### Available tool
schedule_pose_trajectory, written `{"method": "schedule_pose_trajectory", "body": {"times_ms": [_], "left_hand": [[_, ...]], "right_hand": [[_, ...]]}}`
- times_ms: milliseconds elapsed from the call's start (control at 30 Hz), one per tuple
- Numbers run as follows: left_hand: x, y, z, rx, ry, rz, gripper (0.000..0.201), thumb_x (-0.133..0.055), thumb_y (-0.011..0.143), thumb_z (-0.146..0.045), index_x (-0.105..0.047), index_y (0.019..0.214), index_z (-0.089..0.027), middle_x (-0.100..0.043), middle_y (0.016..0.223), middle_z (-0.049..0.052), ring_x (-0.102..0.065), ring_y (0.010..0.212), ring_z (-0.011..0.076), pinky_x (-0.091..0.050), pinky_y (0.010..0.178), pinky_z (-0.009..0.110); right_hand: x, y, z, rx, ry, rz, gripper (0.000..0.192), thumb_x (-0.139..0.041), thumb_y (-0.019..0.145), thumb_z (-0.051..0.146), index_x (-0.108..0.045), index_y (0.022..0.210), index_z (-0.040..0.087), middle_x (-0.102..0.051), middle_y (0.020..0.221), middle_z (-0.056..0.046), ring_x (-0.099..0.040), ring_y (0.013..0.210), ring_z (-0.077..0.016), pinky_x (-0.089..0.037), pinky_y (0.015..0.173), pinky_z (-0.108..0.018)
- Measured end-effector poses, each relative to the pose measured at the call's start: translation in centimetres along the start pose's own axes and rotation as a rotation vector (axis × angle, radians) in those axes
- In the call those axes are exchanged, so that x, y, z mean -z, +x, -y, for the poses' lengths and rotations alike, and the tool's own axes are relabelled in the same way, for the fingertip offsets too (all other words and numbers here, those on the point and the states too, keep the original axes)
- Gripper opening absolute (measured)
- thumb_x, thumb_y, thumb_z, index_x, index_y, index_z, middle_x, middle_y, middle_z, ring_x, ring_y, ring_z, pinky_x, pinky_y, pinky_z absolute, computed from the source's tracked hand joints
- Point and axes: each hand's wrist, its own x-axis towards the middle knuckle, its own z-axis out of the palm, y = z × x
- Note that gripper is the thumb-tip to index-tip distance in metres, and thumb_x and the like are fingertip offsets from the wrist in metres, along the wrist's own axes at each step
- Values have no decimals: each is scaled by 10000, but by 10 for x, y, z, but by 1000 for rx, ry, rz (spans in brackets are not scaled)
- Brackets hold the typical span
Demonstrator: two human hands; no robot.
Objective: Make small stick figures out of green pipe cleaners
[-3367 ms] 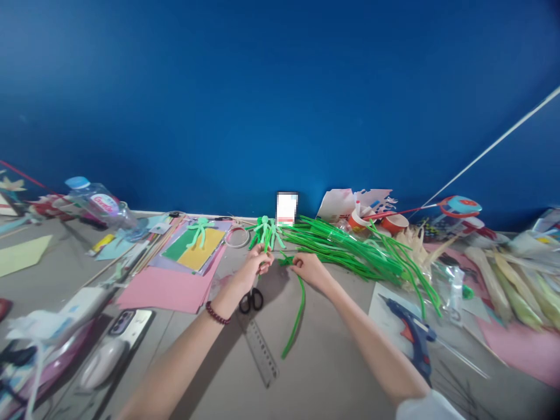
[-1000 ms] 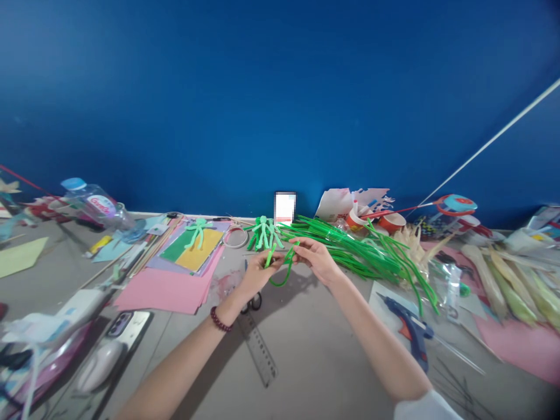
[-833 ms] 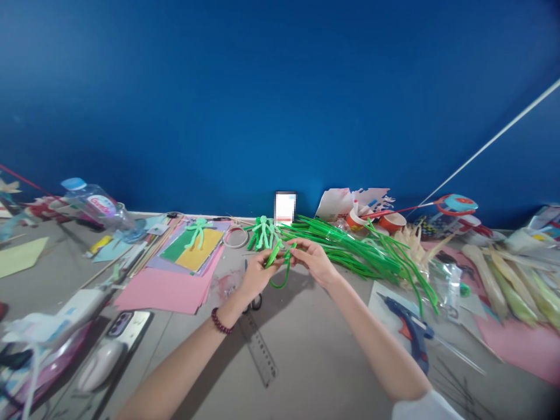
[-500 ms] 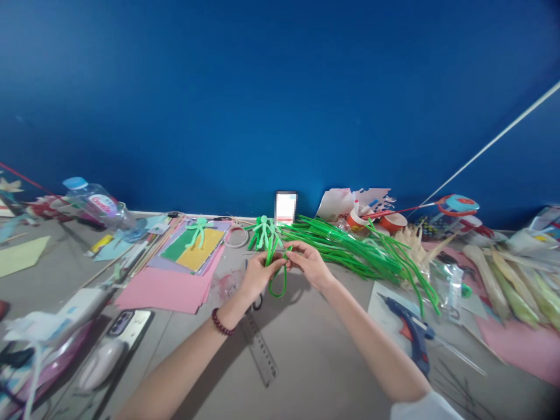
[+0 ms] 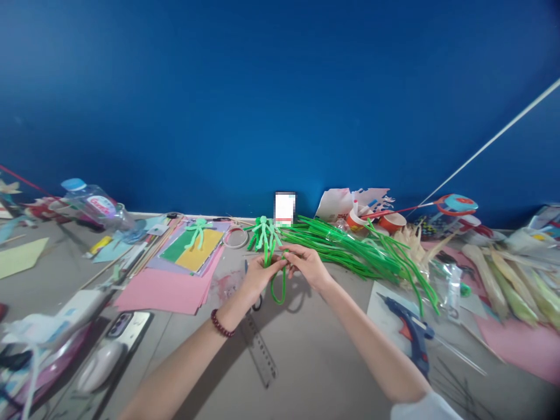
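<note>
Between my hands is a bright green pipe cleaner (image 5: 279,296), bent so that a loop hangs below my fingers and other lengths stick up above them. My left hand (image 5: 260,276) is closed around it, thumb pressed against the fingers. My right hand (image 5: 308,265) pinches it from the other side, fingertips close to the left thumb. Just beyond my hands stands a small light-green pipe-cleaner figure (image 5: 263,232). A long bundle of green pipe cleaners (image 5: 345,248), partly in clear plastic, lies behind my right hand. Under my left wrist is a clear ruler (image 5: 259,350).
To the left lie pink paper (image 5: 164,290), another light-green figure (image 5: 198,233), a phone (image 5: 131,326) and a mouse (image 5: 100,366). A plastic bottle (image 5: 98,204) leans at the back left. On the right are a blue glue gun (image 5: 411,332) and corn husks (image 5: 516,286).
The green loop hangs slightly lower and is stretched longer. My right hand's fingers have shifted a little on the pipe cleaner; both hands stay in nearly the same place.
</note>
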Motion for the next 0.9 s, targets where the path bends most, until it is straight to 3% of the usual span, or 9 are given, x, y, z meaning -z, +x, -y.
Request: {"method": "schedule_pose_trajectory", "body": {"times_ms": [100, 233, 433, 500, 667, 900], "left_hand": [[1, 0, 1, 28, -36, -31, 315, -780, 551, -368, -611, 667, -129, -502, 503, -44, -347, 415, 43, -202, 419, 205], [1, 0, 1, 52, -34, -43, 299, -761, 579, -367, -581, 669, -147, -385, 428, -89, -243, 362, 27, -128, 394, 207], [-1, 1, 2, 58, -84, -56, 283, -773, 555, -332, -607, 677, -137, -524, 512, -46, -325, 399, 34, -179, 408, 194], [0, 3, 1, 55, -102, -61, 274, -780, 542, -320, -616, 655, -133, -544, 521, -34, -372, 420, 47, -217, 421, 195], [0, 4, 0, 54, -139, -83, 266, -792, 514, -302, -633, 650, -137, -593, 564, -18, -448, 461, 69, -280, 449, 198], [1, 3, 4, 36, -92, -47, 181, -766, 553, -274, -658, 647, -163, -621, 583, -12, -517, 510, 101, -364, 514, 212]], "right_hand": [[0, 2, -3, 95, -111, -27, 290, -653, 732, 383, -710, 953, 205, -623, 862, -40, -563, 523, -99, -515, 443, -244], [1, 2, -6, 188, -257, -46, 261, -599, 784, 361, -707, 987, 236, -610, 914, -47, -553, 526, -86, -515, 467, -234], [3, 3, -7, 243, -313, -1, 286, -549, 820, 363, -694, 1029, 234, -592, 923, -57, -568, 562, -96, -502, 472, -231], [4, 3, -5, 220, -304, -11, 290, -555, 810, 374, -697, 1015, 227, -602, 896, -50, -553, 540, -88, -494, 465, -228], [6, 4, 1, 44, -82, -73, 326, -631, 739, 409, -700, 960, 179, -588, 608, 4, -533, 515, -101, -484, 486, -237], [4, 6, -3, -123, 121, -81, 311, -782, 571, 352, -725, 789, 138, -631, 567, 1, -533, 474, -87, -461, 510, -243]]}}
